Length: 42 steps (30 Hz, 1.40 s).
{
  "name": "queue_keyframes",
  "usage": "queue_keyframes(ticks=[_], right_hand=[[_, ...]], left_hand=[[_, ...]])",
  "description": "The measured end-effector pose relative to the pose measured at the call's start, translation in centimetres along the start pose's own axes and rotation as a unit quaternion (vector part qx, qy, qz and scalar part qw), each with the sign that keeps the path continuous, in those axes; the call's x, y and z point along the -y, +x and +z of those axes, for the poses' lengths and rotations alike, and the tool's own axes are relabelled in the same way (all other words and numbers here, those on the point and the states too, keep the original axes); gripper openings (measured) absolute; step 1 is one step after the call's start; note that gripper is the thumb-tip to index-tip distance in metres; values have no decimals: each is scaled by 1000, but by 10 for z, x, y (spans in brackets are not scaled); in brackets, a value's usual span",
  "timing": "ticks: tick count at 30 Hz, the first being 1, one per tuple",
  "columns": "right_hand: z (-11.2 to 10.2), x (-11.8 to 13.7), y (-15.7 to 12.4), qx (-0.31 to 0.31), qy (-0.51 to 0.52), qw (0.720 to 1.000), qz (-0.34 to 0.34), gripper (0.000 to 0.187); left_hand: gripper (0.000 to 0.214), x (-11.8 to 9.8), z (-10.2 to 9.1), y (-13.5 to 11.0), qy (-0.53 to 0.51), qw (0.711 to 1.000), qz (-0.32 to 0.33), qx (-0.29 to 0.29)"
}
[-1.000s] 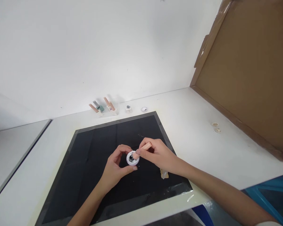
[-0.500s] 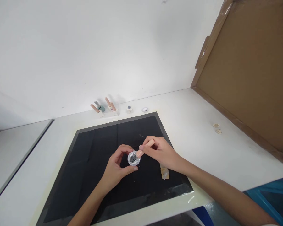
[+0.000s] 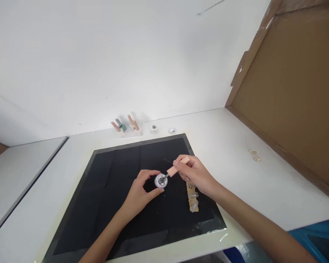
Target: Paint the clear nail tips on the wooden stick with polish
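Observation:
A small round jar (image 3: 157,182) with silvery, glittery contents is held between the thumb and fingers of my left hand (image 3: 138,195), over the black mat. Its mouth faces up toward me. Pinched in my right hand (image 3: 199,177) is a nail polish brush (image 3: 172,171) with a peach handle, slanting down to the left. The dark brush tip is at the jar's mouth, among the silver stuff. Below my right hand, a tan strip (image 3: 191,202) bearing several clear nail tips (image 3: 194,195) lies on the mat, its upper end partly covered by the hand.
The black mat (image 3: 112,212) is taped to the white table. Along the wall stand peach-capped polish bottles (image 3: 135,126), a grey-green one (image 3: 122,126), a small uncapped bottle (image 3: 154,129) and a white lid (image 3: 171,130). Two small round pieces (image 3: 254,152) lie right, near a cardboard box (image 3: 287,98).
My right hand has drawn the brush up and to the right, so more of the strip shows. The jar has tilted slightly in my left hand. The whole view has shifted a little.

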State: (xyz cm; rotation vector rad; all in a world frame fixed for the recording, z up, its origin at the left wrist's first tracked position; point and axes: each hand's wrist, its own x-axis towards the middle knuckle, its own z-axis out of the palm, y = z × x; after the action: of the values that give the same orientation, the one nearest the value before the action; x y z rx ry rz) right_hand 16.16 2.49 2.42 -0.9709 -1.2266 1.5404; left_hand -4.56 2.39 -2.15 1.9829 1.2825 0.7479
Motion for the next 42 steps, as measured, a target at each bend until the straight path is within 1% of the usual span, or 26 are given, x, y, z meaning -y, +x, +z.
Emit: queue_keyframes(ticks=[4,7,9,12,15,17,18,21,22,24,26,28,30,31,32,34,35,38,40,42], right_hand=[[-5,1,2,-15,10,1000,-16,35],[-10,3,3,-38,18,999,-31,32],[-13,6,3,-59,27,997,-45,30],[-15,14,2,-89,40,992,-83,27],[-21,21,-2,-116,56,984,-123,28],[-29,22,-8,-136,67,979,-140,29],[-33,20,-13,-155,87,974,-142,28],[-48,9,-36,-211,111,965,-109,28],[-52,3,-45,-222,111,964,-92,29],[-57,-11,-65,-242,99,964,-51,31],[-57,-24,-83,-267,80,960,-18,35],[-54,-35,-95,-302,71,951,2,41],[-50,-43,-103,-315,78,946,10,51],[-47,-45,-105,-309,80,948,7,55],[-45,-48,-105,-299,77,951,9,54],[-40,-53,-104,-278,63,958,20,48],[-37,-55,-102,-268,62,961,21,49],[-26,-60,-96,-280,76,957,8,51],[-17,-63,-92,-312,83,947,-5,51],[-10,-64,-91,-322,102,941,-8,50]], left_hand=[[31,9,2,3,45,999,12,-10],[31,14,-1,5,71,997,18,-22],[31,15,-5,6,87,996,19,-23],[31,14,-13,4,97,995,14,-9],[41,13,-21,2,98,995,4,-2],[47,11,-30,0,99,995,-6,-11],[48,8,-34,-2,100,995,-10,-17],[41,-6,-46,-13,92,995,-30,-38],[37,-14,-47,-17,67,995,-56,-44],[33,-30,-44,-29,11,996,-81,-32],[31,-45,-32,-40,-54,994,-97,9],[37,-53,-13,-50,-139,978,-144,62],[45,-53,9,-57,-229,955,-165,95],[49,-51,19,-58,-264,944,-169,99],[52,-47,28,-59,-298,934,-177,86],[59,-41,43,-56,-362,906,-204,81],[62,-40,48,-54,-390,889,-224,87],[73,-42,55,-46,-454,842,-286,52],[66,-49,54,-43,-495,813,-303,42],[53,-58,51,-42,-528,790,-308,42]])
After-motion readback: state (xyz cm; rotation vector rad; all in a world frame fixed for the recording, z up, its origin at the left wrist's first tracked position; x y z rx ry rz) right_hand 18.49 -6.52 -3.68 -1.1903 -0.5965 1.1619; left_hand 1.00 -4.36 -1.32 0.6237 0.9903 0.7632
